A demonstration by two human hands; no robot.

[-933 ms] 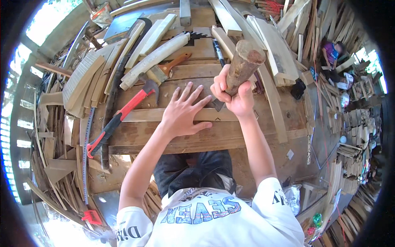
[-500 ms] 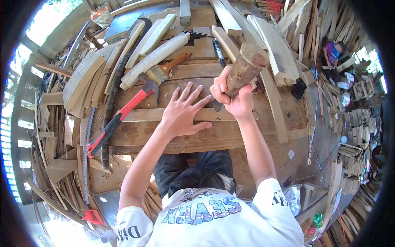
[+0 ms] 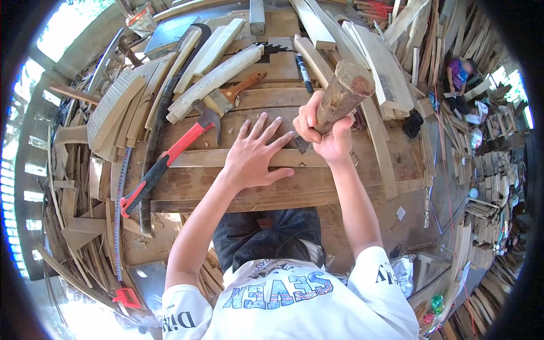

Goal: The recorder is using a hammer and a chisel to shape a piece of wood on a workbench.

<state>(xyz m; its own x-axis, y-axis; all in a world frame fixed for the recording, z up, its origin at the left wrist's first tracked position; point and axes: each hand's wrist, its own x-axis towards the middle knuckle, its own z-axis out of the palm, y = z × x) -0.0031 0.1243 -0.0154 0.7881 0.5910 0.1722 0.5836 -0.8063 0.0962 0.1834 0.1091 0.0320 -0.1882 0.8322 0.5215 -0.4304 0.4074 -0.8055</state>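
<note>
My right hand [image 3: 328,131] is wrapped round the thick round wooden handle of a chisel [image 3: 348,85], whose butt points up. Below the fist a bit of its dark flat blade [image 3: 302,144] shows, down at a thin wooden strip [image 3: 204,158]; whether the edge touches the strip I cannot tell. Flat across that strip lies my left hand [image 3: 252,153], fingers spread, fingertips on the bench beyond it. To its left rests a claw hammer [image 3: 170,156] with a red and black handle. A paintbrush [image 3: 233,93] with a wooden handle lies beyond the hand.
The wooden workbench [image 3: 272,190] carries several pale boards [image 3: 379,68] at the far right and a stack of curved pieces [image 3: 122,107] at left. A marker [image 3: 304,73] and a toothed saw blade [image 3: 275,48] lie at the back. Another person [image 3: 458,76] sits at far right.
My right hand and the chisel have shifted very slightly to the right. My left hand stays flat on the strip.
</note>
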